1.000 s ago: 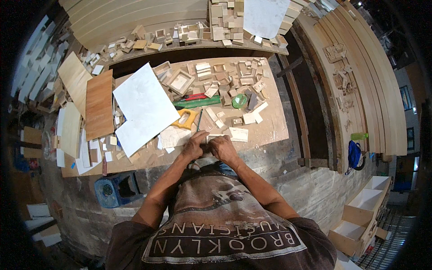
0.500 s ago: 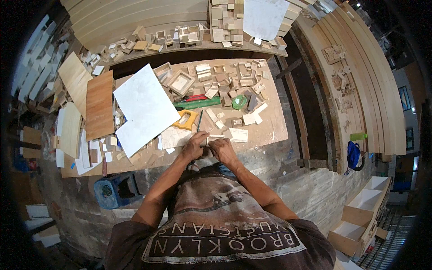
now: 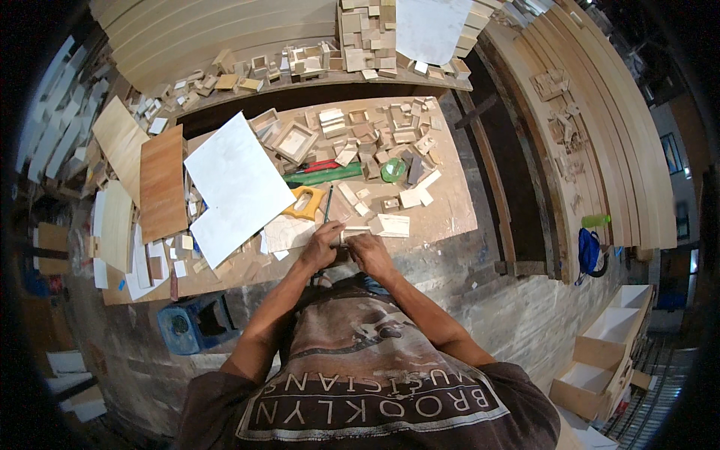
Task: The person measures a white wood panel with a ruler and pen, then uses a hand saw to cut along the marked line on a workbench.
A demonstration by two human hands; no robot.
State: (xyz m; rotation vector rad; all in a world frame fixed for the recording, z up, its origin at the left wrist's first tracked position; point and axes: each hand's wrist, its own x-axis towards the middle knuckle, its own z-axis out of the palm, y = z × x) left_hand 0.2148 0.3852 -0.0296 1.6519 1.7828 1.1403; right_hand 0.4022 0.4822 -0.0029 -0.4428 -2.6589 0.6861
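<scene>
My left hand (image 3: 325, 244) is closed on a small pale wooden piece (image 3: 348, 232) at the near edge of the plywood worktop (image 3: 450, 214). My right hand (image 3: 366, 251) is closed at the same piece, its fingers curled beside my left hand; the fingertips are partly hidden. Just past my hands lie a dark pencil (image 3: 329, 202), a yellow-handled saw (image 3: 306, 202), a marked wooden board (image 3: 289, 231) and a pale block (image 3: 394, 225). Farther back are a green tube (image 3: 330, 174), a red tool (image 3: 319, 163), a green tape roll (image 3: 392, 169) and small wooden boxes (image 3: 294, 142).
A white sheet (image 3: 229, 187) and brown board (image 3: 161, 180) cover the left side. Small offcuts line a back shelf (image 3: 255, 82). Long planks (image 3: 615, 135) and a blue bag (image 3: 589, 251) are at right, wooden drawers (image 3: 600, 352) lower right, a blue stool (image 3: 187, 322) below the worktop.
My hands stay together on the small piece, with only slight finger movement. The whole view has shifted and tilted slightly, the far shelf moving a little left.
</scene>
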